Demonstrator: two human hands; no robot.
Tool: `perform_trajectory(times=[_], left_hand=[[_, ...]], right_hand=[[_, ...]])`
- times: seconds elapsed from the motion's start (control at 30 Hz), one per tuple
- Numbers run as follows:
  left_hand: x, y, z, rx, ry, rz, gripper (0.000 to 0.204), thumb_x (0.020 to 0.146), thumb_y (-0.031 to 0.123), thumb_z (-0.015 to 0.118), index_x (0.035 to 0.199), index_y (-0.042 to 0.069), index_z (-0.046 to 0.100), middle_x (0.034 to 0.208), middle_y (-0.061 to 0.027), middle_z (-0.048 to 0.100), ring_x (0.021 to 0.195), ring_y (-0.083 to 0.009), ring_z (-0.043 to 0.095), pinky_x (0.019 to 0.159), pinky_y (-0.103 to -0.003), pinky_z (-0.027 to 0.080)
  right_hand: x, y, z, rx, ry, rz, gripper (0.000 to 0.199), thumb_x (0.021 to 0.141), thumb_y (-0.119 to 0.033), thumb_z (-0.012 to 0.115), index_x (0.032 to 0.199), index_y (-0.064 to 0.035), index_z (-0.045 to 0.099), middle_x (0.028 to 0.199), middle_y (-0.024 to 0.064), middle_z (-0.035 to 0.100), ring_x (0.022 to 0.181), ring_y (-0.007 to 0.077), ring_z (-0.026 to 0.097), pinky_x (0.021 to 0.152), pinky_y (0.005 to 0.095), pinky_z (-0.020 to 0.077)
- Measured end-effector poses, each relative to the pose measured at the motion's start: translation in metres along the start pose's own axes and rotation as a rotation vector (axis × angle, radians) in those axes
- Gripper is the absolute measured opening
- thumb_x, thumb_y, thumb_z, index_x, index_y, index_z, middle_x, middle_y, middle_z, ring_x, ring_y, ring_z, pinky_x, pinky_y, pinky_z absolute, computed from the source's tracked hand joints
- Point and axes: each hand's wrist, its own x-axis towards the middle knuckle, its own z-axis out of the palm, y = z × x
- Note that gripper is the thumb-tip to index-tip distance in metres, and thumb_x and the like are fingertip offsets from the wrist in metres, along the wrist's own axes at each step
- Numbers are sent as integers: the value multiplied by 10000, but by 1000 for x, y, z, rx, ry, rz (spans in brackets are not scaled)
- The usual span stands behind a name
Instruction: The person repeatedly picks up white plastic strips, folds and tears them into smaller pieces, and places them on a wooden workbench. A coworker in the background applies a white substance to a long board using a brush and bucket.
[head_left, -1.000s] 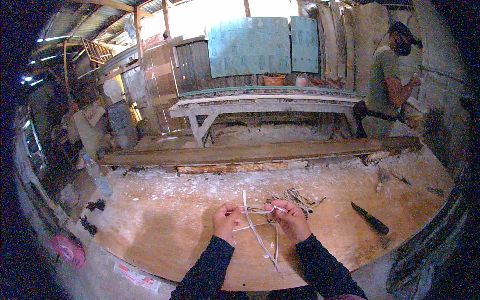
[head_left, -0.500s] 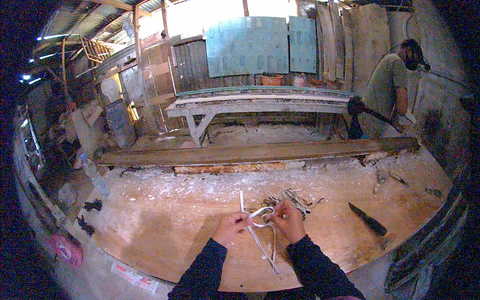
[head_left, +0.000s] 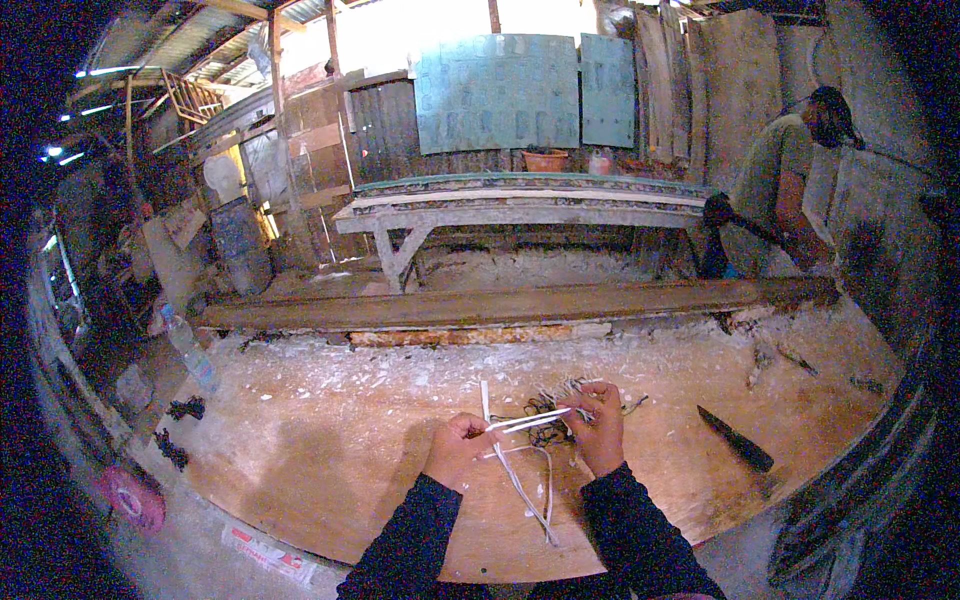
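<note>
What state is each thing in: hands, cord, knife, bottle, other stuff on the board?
Left hand: closed, pinching white cord
Right hand: closed, pinching white cord
White cord: strands taut between the hands, tails slack
Cord pile: loose, tangled
Dark knife: lying on board, not held
Clear bottle: at board's left; contents unclear
Two dark bundles: bunched up, apart

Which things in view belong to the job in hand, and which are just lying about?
In the job:
- white strips, held between the left hand and right hand
- tangled cords, close by the right hand; probably part of it

Lying about, it seems:
- dark knife, untouched at the right
- clear bottle, left
- two dark clumps, left
- round pink object, lower left
</note>
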Motion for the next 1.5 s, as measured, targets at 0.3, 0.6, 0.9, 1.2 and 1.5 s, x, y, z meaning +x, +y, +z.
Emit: perform_trajectory(times=[0.3,0.6,0.9,1.2,1.5], left_hand=[[16,-34,-14,-226,398,-51,117,717,102,634,811,34,614,716,-30,584,592,-101,527,449,-233,441],[11,-27,-11,-147,307,-49,87,714,86,620,790,44,614,689,-3,577,580,-84,510,490,-212,418],[10,-28,3,-233,-149,0,127,718,82,655,816,13,613,727,-15,588,645,-91,533,588,-215,423],[-3,-23,14,-270,-665,148,92,747,89,645,810,41,599,793,2,571,766,-82,515,660,-207,415],[-6,14,-1,60,-13,-122,113,733,119,652,749,38,576,670,9,535,595,-61,488,516,-201,398]], right_hand=[[-15,-25,5,550,-952,80,173,723,-174,656,870,-83,657,1023,68,535,1012,190,470,861,300,373],[-18,-29,5,717,-958,188,167,715,-106,660,874,-56,643,948,65,576,908,170,524,816,285,400],[-13,-6,14,689,-533,307,93,682,-7,639,758,-32,592,765,21,584,706,97,535,672,237,428],[1,-20,-4,621,-95,487,200,761,-69,576,957,-45,602,775,19,561,705,84,487,671,225,403],[-8,10,12,565,-57,377,144,740,-100,616,876,-64,647,823,23,511,786,122,475,718,237,385]])
